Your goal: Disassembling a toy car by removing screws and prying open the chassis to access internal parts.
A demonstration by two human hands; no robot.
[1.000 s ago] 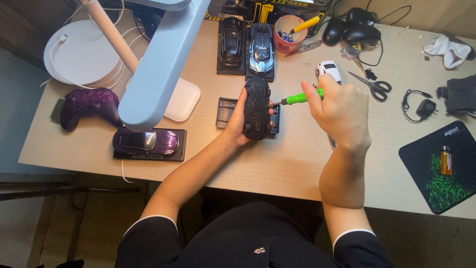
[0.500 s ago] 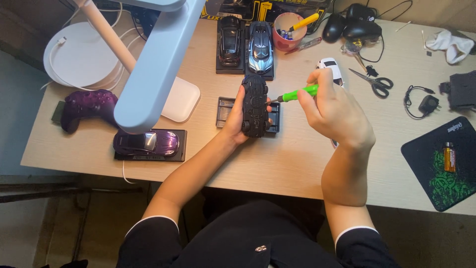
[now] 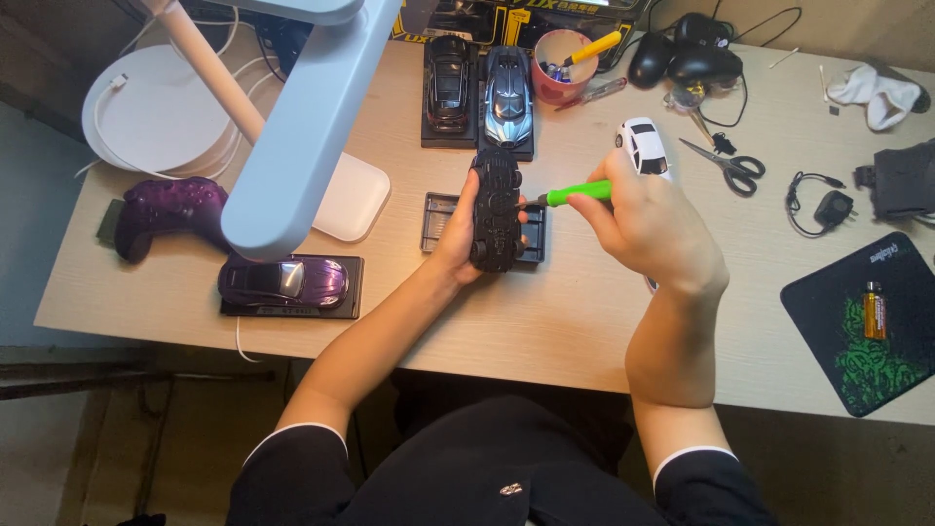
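My left hand grips a black toy car turned underside up, above a dark plastic display base on the wooden desk. My right hand holds a green-handled screwdriver, its tip touching the car's underside near the middle. A white toy car lies just behind my right hand.
A pale blue desk lamp hangs over the left. A purple car on a base, a purple game controller, two cars on bases, a pink cup, scissors and a mouse pad with a battery surround the work.
The car, both hands and the screwdriver hold almost the same pose; only a slight shift of my right hand and of the view.
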